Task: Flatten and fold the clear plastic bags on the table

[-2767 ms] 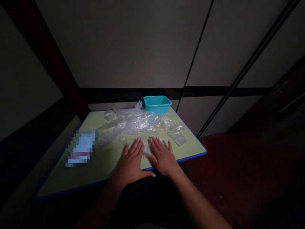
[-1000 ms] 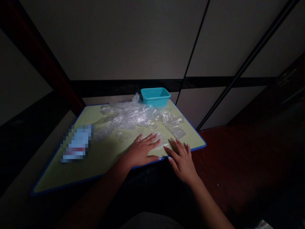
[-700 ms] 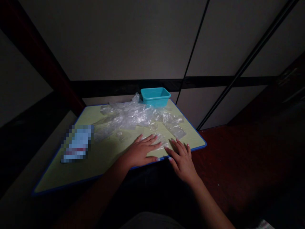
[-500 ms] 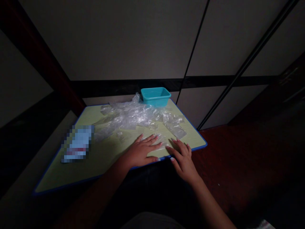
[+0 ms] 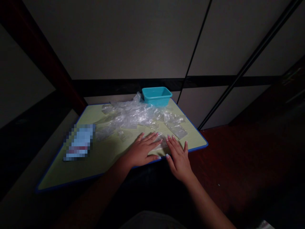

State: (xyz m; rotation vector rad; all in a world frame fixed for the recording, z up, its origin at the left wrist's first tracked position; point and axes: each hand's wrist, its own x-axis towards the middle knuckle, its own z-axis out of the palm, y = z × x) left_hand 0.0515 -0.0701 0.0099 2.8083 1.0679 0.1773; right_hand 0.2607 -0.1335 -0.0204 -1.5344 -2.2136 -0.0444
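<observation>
"Pale blue and white, with a reddish band: what's that at the far left?"

"A flat packet [image 5: 82, 140], masked by pixels, lying near the left edge of the yellow table [image 5: 64, 175]. It's well apart from both hands."

"And moving right?"

"A crumpled heap of clear plastic bags [image 5: 133, 118] spreads across the back half. Below it is the left hand [image 5: 143, 152], palm down, fingers spread, the thumb along the near edge. It pinches nothing."

"What's under those fingers?"

"A small piece of clear plastic film [image 5: 162, 145]. The left fingers cover its left part, and it shows in the gap between the two hands."

"Which way does it run?"

"The light is dim and the film see-through, so I can't be sure of its outline, but its long axis seems to go side to side, roughly along the near edge."

"So which hand is nearer?"

"The left, since it overlaps the film. Behind the gap, at the back edge, stands a turquoise plastic basin [image 5: 157, 101]. Then comes the right hand [image 5: 178, 159], fingers extended, thumb held apart, grasping nothing, its fingertips at the film's right end."

"Anything further right?"

"One flat clear bag [image 5: 179, 131], just beyond the right fingertips, slanting toward the table's right corner."
</observation>
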